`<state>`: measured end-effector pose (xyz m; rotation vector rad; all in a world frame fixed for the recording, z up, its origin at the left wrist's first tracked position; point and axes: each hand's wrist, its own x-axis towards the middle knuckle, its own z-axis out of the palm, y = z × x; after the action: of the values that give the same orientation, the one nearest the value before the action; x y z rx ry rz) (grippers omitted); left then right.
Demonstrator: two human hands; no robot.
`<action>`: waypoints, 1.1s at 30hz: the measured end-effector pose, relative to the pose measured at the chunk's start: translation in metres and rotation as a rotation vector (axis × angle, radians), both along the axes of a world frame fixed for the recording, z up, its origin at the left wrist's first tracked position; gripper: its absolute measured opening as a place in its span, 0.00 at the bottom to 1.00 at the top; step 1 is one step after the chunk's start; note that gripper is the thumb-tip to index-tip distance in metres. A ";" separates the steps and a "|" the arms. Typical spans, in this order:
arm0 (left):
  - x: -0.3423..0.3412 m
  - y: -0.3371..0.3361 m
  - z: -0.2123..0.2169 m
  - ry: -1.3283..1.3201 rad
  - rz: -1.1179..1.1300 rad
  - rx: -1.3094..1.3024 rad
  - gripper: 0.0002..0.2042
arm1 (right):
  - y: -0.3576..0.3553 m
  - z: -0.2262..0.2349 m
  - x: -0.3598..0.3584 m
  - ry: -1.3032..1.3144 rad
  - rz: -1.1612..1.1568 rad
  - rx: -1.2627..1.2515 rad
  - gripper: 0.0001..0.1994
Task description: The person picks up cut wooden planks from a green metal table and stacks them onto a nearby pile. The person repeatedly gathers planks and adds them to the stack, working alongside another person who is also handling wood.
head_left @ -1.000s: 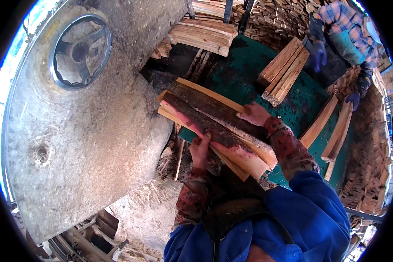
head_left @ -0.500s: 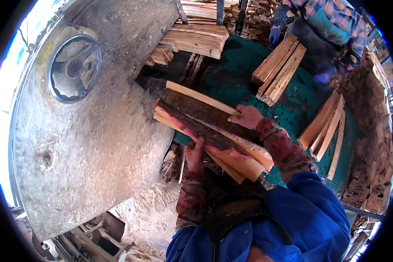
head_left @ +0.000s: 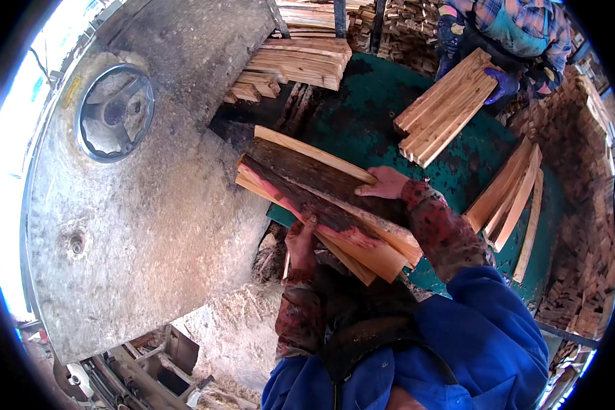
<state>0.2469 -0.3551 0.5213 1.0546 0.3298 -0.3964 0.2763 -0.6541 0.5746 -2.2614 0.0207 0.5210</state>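
Observation:
A stack of rough wooden slabs (head_left: 307,184), dark bark on top and pale reddish wood at the cut ends, lies across the near edge of a green table (head_left: 383,109). My left hand (head_left: 301,239) grips the stack's near left side from below. My right hand (head_left: 387,183) presses flat on the stack's far right edge. The slabs' far ends point at the gap beside a large grey metal housing (head_left: 143,205).
The housing has a round opening (head_left: 113,113) with a wheel inside. A bundle of pale slats (head_left: 444,106) on the table is held by another person's gloved hand (head_left: 502,83). More slats (head_left: 509,198) lie at the right; stacked boards (head_left: 301,61) stand behind. Sawdust (head_left: 232,328) covers the ground.
The view has shifted a little. The slab stack and both my hands stay together in much the same grip. The other person has drawn closer to the slat bundle.

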 end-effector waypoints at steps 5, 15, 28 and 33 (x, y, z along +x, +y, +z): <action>-0.002 0.002 -0.003 -0.064 0.013 -0.028 0.17 | 0.010 0.021 -0.004 0.024 0.019 -0.077 0.39; -0.012 0.014 0.016 -0.054 -0.066 -0.030 0.17 | 0.021 -0.027 -0.054 -0.028 -0.129 -0.017 0.42; -0.042 0.058 -0.013 0.059 -0.051 -0.294 0.14 | 0.115 0.015 -0.131 0.002 -0.409 -0.076 0.43; -0.043 0.084 -0.035 0.161 -0.240 -0.478 0.19 | 0.147 0.005 -0.157 -0.022 -0.527 -0.039 0.40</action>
<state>0.2036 -0.2706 0.4864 0.5940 0.2346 -0.7388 0.1189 -0.5066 0.5796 -2.1795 0.6023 0.2125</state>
